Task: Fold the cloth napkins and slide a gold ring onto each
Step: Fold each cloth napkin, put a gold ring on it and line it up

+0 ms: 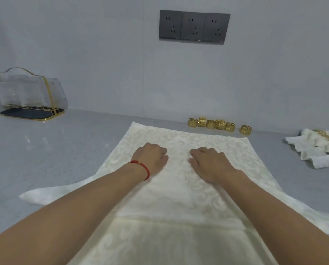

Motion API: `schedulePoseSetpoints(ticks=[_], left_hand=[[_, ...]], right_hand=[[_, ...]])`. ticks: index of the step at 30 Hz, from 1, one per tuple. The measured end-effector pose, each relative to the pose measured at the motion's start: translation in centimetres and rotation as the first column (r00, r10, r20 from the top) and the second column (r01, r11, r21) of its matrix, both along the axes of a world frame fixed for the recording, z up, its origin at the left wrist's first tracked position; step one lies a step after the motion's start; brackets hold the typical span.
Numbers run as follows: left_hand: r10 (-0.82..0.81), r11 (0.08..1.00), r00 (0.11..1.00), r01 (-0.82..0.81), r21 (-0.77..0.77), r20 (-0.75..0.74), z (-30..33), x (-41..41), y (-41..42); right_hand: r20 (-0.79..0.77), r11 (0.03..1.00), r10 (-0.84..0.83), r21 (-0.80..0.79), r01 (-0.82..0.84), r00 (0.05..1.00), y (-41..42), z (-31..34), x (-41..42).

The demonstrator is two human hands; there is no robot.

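**napkin_newbie:** where's the cloth relative to your hands here?

**me:** Right under them. The big cream damask cloth napkin (179, 188) is spread flat on the grey speckled countertop (54, 150), and both hands sit on its far half, near each other but not touching. My left hand (152, 159), the one with the red cord bracelet (142, 166), has its fingers curled under, knuckles up. My right hand (209, 161) lies palm down on the cloth, fingers bent a bit.

**napkin_newbie:** pinching the fabric or just pressing?

**me:** Honestly can't tell, the fingertips are tucked out of sight. The loose gold cut-out napkin rings (211, 124) sit by the wall beyond the cloth's far right corner. The pile of rolled white napkins with gold rings (320, 150) is cut off at the right edge. My forearms hide part of the cloth too.
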State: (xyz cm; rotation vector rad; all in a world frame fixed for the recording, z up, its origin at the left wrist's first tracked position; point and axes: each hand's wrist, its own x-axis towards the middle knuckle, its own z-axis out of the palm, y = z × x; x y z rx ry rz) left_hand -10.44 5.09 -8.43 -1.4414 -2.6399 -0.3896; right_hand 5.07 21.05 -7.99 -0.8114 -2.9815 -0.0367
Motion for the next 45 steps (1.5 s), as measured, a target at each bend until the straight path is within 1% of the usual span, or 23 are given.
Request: schedulePoseSetpoints(ticks=[4,7,11,16,21,23,25,27,30,34,36,39,41,43,45], left_hand=[[0.030,1.000,0.998,-0.030,0.000,-0.050,0.2,0.0,0.5],[0.054,0.998,0.996,-0.055,-0.013,-0.065,0.0,0.0,1.0],[0.069,0.998,0.994,-0.068,0.009,-0.085,-0.4,-0.2,1.3],[0.085,0.996,0.993,-0.085,-0.001,-0.079,-0.7,-0.3,1.6],[0.105,0.994,0.992,-0.108,-0.033,-0.071,-0.7,-0.7,2.1],[0.071,0.997,0.992,-0.073,-0.015,-0.101,-0.6,-0.6,2.6],[-0.048,0.999,0.992,0.050,0.010,-0.118,-0.8,-0.3,3.4],[-0.170,0.985,0.981,0.167,-0.033,-0.097,-1.3,0.2,3.9],[-0.184,0.981,0.981,0.180,-0.071,-0.059,-2.2,0.1,4.2],[-0.158,0.985,0.987,0.155,-0.080,-0.023,-2.7,-0.1,4.3],[-0.159,0.986,0.987,0.157,-0.061,-0.027,-2.9,0.0,4.4],[-0.167,0.985,0.986,0.167,-0.052,-0.011,-3.2,-0.3,4.6],[-0.171,0.984,0.985,0.170,-0.059,-0.017,-3.2,-0.4,4.6],[-0.177,0.982,0.984,0.175,-0.065,-0.013,-3.2,-0.5,4.5],[-0.178,0.982,0.984,0.178,-0.067,0.004,-3.1,-0.6,4.6]], right_hand=[[0.005,1.000,-0.002,0.002,0.002,1.000,0.7,0.1,-0.6],[-0.008,1.000,0.007,0.025,-0.007,1.000,1.2,0.0,-0.8],[-0.012,0.999,-0.003,0.033,0.004,1.000,1.6,0.1,-1.1],[-0.014,0.998,-0.008,0.055,0.009,1.000,1.7,0.1,-1.7],[-0.017,0.999,-0.001,0.032,0.002,1.000,1.9,0.4,-1.7],[-0.016,1.000,-0.005,0.026,0.005,1.000,1.9,0.5,-1.8],[-0.014,0.999,-0.002,0.035,0.002,1.000,2.0,0.5,-1.8],[-0.006,0.999,-0.008,0.031,0.008,1.000,2.0,0.8,-2.0],[-0.042,1.000,-0.022,0.019,0.022,0.999,2.1,1.3,-3.0],[-0.172,0.995,-0.037,0.082,0.051,0.984,2.6,1.9,-6.1],[-0.226,0.996,-0.075,0.025,0.082,0.971,3.2,1.9,-7.9],[-0.271,0.978,-0.113,-0.200,0.059,0.956,4.2,1.2,-10.1],[-0.296,0.951,-0.120,-0.308,0.024,0.948,4.4,0.7,-10.7],[-0.351,0.936,-0.119,-0.351,-0.013,0.929,4.4,0.5,-10.7],[-0.412,0.931,-0.097,-0.359,-0.064,0.906,4.3,0.8,-10.1]])
